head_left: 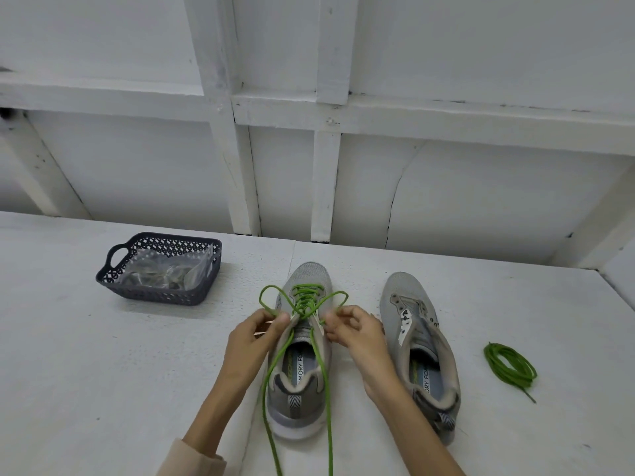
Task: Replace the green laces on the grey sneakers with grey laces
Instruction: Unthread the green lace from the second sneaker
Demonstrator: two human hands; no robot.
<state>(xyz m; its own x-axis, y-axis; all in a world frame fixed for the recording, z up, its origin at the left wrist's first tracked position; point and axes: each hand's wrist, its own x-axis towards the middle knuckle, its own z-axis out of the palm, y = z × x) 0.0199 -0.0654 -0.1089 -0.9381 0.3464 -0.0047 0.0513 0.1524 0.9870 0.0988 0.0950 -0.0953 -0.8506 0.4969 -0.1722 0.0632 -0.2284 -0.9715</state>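
Looking down, we have the white table (103,372) filling the lower half of the view, and our landmark sits at its middle: the laced grey sneaker (295,410), toe pointing away from us, heel nearest. Just to the right of that sneaker stands its partner, the unlaced grey sneaker (405,297), also toe-away, eyelets bare and tongue showing. Off to the far left of the laced sneaker, well apart, sits a dark latticed basket (158,297) with a clear plastic bag (165,269) inside. There is something greyish in the bag, but we cannot make out what.

Now the hands. The left hand (254,338) is at the laced sneaker's left side, thumb and fingers pinching one loop of the green lace (304,300). The right hand (354,334) is at the sneaker's right side, fingers curled and pinching the other loop. Both loops arc out above the shoe's upper eyelets. The lace crosses the lower eyelets toward the toe, and its two free ends trail over the sneaker's opening and heel toward us, off the bottom edge.

Well right of the laced sneaker, beyond the unlaced one, a second green lace (508,365) lies coiled on the table. A pale sleeve (185,458) peeks in below the left forearm.
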